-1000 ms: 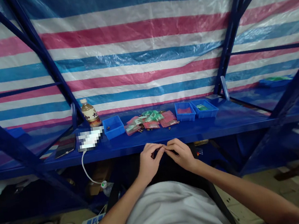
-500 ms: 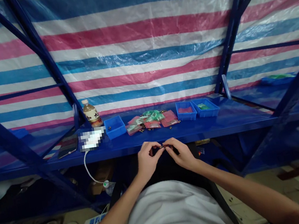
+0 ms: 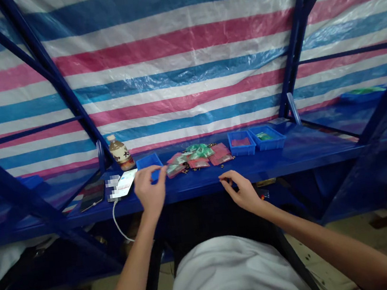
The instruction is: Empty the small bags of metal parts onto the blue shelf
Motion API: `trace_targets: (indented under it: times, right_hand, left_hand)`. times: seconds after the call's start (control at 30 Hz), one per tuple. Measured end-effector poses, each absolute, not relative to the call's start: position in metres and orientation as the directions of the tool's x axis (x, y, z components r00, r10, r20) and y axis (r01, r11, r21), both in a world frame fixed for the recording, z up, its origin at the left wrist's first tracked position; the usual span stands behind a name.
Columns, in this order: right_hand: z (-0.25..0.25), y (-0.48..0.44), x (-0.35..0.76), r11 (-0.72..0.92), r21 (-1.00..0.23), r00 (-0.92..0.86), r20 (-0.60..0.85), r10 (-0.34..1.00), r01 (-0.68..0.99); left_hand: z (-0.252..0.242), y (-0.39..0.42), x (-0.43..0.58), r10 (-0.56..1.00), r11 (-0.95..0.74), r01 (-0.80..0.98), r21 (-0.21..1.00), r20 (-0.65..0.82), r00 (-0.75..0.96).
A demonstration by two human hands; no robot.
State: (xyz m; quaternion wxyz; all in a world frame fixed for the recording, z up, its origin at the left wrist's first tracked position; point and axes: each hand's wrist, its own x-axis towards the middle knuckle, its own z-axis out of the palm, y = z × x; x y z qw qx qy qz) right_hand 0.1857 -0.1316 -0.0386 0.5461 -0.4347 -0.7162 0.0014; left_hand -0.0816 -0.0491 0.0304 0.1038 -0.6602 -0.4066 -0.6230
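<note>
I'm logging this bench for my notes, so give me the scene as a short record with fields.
Left hand: over the small blue bin, grip unclear
Right hand: by the blue shelf front edge, fingers curled
Middle of shelf: red and green packets
Right of packets: two blue trays
Left of bin: bottle, phone with white cable

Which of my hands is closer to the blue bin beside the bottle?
Left. The left hand is at the blue bin; the right hand is apart from it, farther right.
</note>
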Motion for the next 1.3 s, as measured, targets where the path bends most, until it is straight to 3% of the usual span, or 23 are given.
trace_targets:
  times: [0.1,0.27,0.33,0.47,0.6,0.67,0.83,1.1,1.3]
  right_hand:
    - [-0.037,-0.13,0.189,0.623,-0.465,-0.022,0.79,0.613,0.629]
    - [-0.036,-0.129,0.192,0.644,-0.414,-0.052,0.815,0.577,0.643]
    - [-0.037,-0.127,0.196,0.637,-0.386,-0.044,0.833,0.551,0.667]
    - [-0.039,-0.119,0.209,0.516,-0.307,-0.024,0.842,0.539,0.8]
    - [-0.043,-0.111,0.217,0.334,-0.182,-0.05,0.814,0.579,0.925]
    - [-0.044,-0.108,0.218,0.288,-0.118,-0.083,0.794,0.602,0.95]
    - [-0.044,-0.107,0.216,0.264,-0.034,-0.15,0.749,0.646,0.964]
    - [-0.045,-0.111,0.214,0.339,-0.128,-0.119,0.775,0.621,0.932]
    - [-0.045,-0.107,0.22,0.422,-0.267,-0.054,0.789,0.612,0.866]
  left_hand:
    - [0.043,-0.02,-0.115,0.356,-0.506,0.778,0.373,0.911,-0.206]
    - [0.025,0.009,-0.127,0.618,-0.266,0.897,0.354,0.777,-0.124]
    - [0.011,0.001,-0.114,0.622,-0.209,0.91,0.358,0.767,-0.159]
    - [-0.02,-0.043,-0.073,0.528,-0.479,0.831,0.282,0.849,0.016]
    - [-0.046,-0.084,-0.039,0.489,-0.723,0.673,0.159,0.805,0.336]
    - [-0.055,-0.09,-0.031,0.48,-0.76,0.638,0.125,0.769,0.421]
    - [-0.065,-0.079,-0.03,0.483,-0.764,0.636,0.109,0.75,0.452]
    - [-0.062,-0.079,-0.034,0.496,-0.772,0.619,0.141,0.743,0.449]
    - [-0.063,-0.077,-0.034,0.493,-0.777,0.612,0.149,0.747,0.445]
